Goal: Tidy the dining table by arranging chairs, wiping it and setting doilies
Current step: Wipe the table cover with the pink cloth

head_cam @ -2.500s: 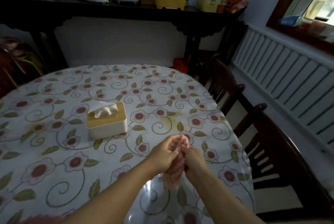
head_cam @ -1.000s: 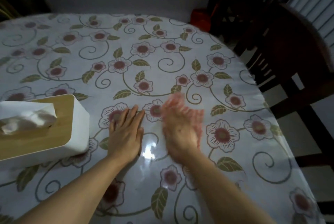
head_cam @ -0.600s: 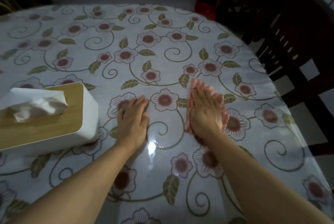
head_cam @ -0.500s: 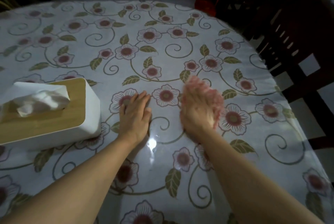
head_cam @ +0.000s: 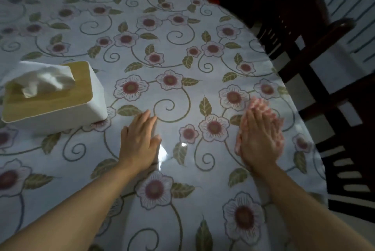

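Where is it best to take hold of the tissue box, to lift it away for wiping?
Hedged advice: grip the tissue box from above, across its two long white side walls, below the wooden lid. The tissue sticks up from the lid, so avoid the top. The left hand lies flat nearest to it.

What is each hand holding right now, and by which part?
Neither hand grips anything. The right hand presses flat on the middle of the pink cloth; its edges show around the fingers. The left hand rests flat on the table.
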A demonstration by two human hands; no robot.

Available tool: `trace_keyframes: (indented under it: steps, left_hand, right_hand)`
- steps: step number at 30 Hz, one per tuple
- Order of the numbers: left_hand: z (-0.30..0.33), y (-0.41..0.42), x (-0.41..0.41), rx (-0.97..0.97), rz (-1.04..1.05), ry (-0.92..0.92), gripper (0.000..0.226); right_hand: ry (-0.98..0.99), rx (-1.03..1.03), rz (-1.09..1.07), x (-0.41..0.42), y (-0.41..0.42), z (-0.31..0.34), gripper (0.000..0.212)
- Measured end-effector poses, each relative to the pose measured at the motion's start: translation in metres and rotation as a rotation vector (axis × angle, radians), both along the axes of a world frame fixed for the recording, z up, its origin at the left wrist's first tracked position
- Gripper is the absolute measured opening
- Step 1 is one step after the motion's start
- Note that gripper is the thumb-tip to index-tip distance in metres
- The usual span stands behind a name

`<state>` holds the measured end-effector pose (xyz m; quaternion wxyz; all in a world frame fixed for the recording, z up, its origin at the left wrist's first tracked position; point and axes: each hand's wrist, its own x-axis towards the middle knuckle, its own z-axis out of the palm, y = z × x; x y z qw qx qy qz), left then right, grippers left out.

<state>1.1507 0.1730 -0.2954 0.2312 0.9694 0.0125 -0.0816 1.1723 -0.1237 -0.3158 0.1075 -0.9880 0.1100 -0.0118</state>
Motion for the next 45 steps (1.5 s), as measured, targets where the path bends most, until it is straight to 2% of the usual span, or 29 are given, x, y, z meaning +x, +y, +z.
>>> trace_keyframes:
  steps: [2,5,7,10,12,15,17,20,22,24,27,29,33,37,41,45]
  left_hand:
    - [0.002,-0.002,-0.014,0.034,-0.019,-0.021,0.063]
    - [0.006,-0.008,-0.027,0.034,-0.006,-0.064,0.052]
    - [0.009,-0.014,-0.035,0.026,-0.012,-0.078,0.049]
    - [0.013,-0.027,-0.048,0.029,-0.04,-0.051,0.049]
    - [0.014,-0.037,-0.058,0.04,-0.077,-0.027,0.05]
    - [0.017,-0.052,-0.071,0.039,-0.116,0.006,0.051]
    - [0.017,-0.06,-0.077,0.042,-0.15,0.027,0.051]
    - [0.016,-0.066,-0.083,0.076,-0.192,0.026,0.05]
    - [0.015,-0.067,-0.083,0.096,-0.202,0.025,0.05]
    - [0.016,-0.069,-0.082,0.104,-0.205,0.026,0.05]
    - [0.02,-0.073,-0.079,0.083,-0.214,0.012,0.047]
    - [0.022,-0.076,-0.072,0.081,-0.232,0.001,0.046]
    - [0.021,-0.086,-0.05,0.084,-0.237,-0.002,0.05]
    - [0.02,-0.101,-0.025,0.087,-0.238,-0.021,0.055]
    - [0.019,-0.11,0.003,0.103,-0.239,-0.041,0.058]
    - [0.017,-0.115,0.045,0.121,-0.157,-0.045,0.051]
  right_hand:
    - [-0.022,0.051,-0.059,-0.016,0.033,0.0,0.058]
    - [-0.133,0.088,0.274,-0.068,0.106,0.005,0.06]
    - [-0.098,0.185,0.517,-0.114,0.136,0.005,0.061]
    - [-0.032,0.284,0.66,-0.166,0.135,0.001,0.061]
    - [-0.073,0.223,0.634,-0.175,0.111,0.004,0.063]
    - [-0.063,-0.058,0.3,-0.163,0.05,0.008,0.066]
    - [-0.012,-0.05,0.019,-0.158,0.009,0.008,0.062]
    - [0.049,0.017,-0.18,-0.165,0.009,0.011,0.069]
    - [0.023,-0.03,-0.113,-0.188,0.043,0.014,0.066]
    - [-0.004,-0.055,0.124,-0.223,0.081,0.013,0.063]
    - [-0.029,0.056,0.406,-0.263,0.095,0.013,0.064]
    - [-0.016,0.043,0.381,-0.257,0.067,0.013,0.057]
    - [0.028,-0.053,-0.121,-0.216,-0.006,0.012,0.061]
    - [0.089,-0.047,-0.19,-0.159,-0.02,0.005,0.068]
    - [0.047,-0.02,-0.103,-0.09,0.006,0.006,0.064]
    - [0.006,-0.01,0.366,-0.045,0.01,0.008,0.061]
